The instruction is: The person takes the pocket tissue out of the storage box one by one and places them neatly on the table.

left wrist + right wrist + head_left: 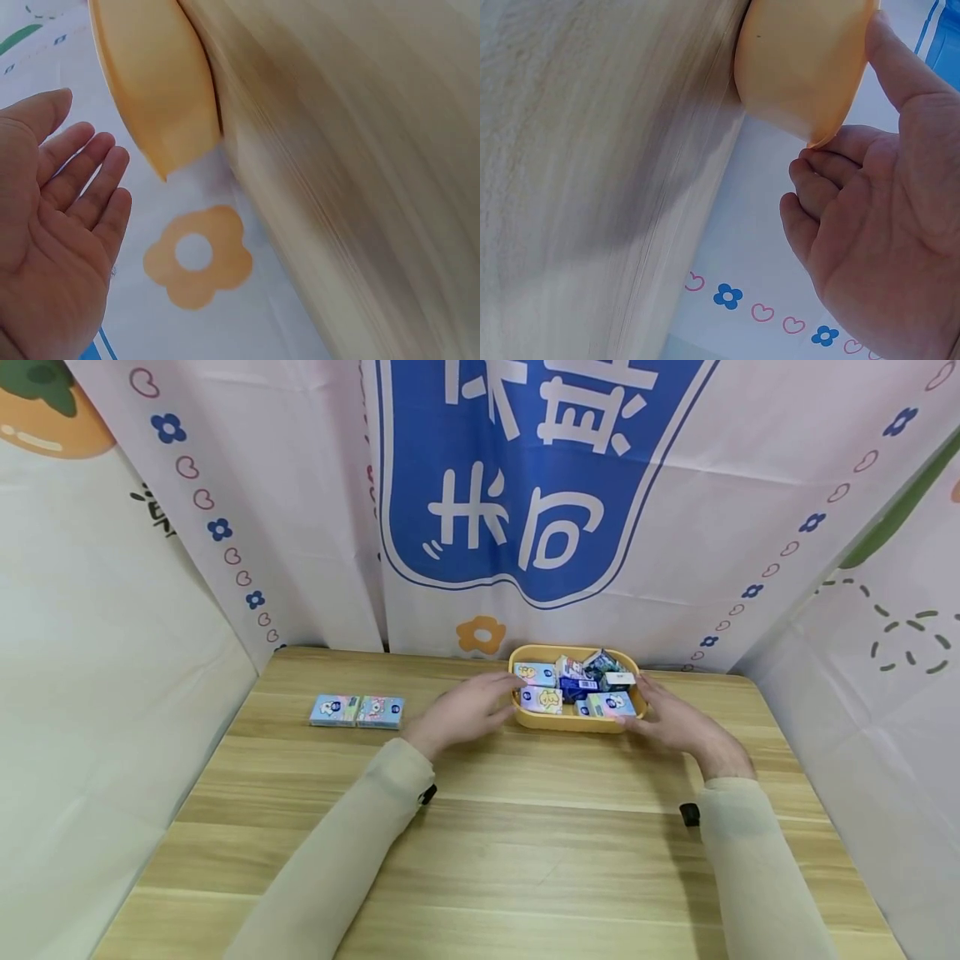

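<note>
Fingers (103, 181) loosely bent, the left hand (467, 708) hovers beside the yellow basket (573, 722).

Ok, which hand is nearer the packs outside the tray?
Left: the left hand is beside the packs, between them and the tray; the right hand is farther, at the tray's right end.
</note>
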Tool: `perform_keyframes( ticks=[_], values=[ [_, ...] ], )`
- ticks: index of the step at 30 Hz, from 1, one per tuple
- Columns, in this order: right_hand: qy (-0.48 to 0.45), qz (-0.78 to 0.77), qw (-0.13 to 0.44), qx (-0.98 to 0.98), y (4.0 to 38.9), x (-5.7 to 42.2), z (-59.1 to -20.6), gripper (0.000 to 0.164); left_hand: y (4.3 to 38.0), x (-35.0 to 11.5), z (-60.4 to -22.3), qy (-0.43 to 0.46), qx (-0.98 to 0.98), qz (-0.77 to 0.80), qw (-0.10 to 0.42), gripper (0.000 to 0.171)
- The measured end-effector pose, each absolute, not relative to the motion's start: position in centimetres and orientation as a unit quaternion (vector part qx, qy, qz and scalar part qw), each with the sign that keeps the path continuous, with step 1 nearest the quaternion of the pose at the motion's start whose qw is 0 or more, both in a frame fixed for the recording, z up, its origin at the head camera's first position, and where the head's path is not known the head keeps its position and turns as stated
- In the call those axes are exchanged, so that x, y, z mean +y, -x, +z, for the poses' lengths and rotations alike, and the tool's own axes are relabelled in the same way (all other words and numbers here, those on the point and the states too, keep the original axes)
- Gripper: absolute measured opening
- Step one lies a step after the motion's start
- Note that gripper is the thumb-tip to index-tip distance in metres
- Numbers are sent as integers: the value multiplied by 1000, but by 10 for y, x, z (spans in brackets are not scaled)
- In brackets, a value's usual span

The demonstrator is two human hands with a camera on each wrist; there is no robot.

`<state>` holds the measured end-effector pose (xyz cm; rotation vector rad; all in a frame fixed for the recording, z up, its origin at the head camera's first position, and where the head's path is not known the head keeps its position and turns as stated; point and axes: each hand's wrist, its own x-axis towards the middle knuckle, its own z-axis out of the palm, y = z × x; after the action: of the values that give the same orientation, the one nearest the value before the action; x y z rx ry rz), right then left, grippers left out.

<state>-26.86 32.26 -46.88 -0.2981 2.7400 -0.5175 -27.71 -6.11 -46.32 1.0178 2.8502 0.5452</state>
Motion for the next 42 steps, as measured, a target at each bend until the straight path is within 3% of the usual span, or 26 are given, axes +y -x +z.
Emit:
perform_keyframes(
  ticks=[23, 32, 42],
  values=[
    [105, -183, 172, 962, 269, 323, -469, 114, 303, -12, -450, -374, 913, 148, 60, 20],
    [96, -184, 177, 962, 269, 323, -470, 114, 311, -2, -446, -357, 922, 117, 93, 38],
    [98, -182, 172, 963, 268, 323, -470, 114, 316, 0, -447, -369, 916, 110, 116, 45]
  ],
)
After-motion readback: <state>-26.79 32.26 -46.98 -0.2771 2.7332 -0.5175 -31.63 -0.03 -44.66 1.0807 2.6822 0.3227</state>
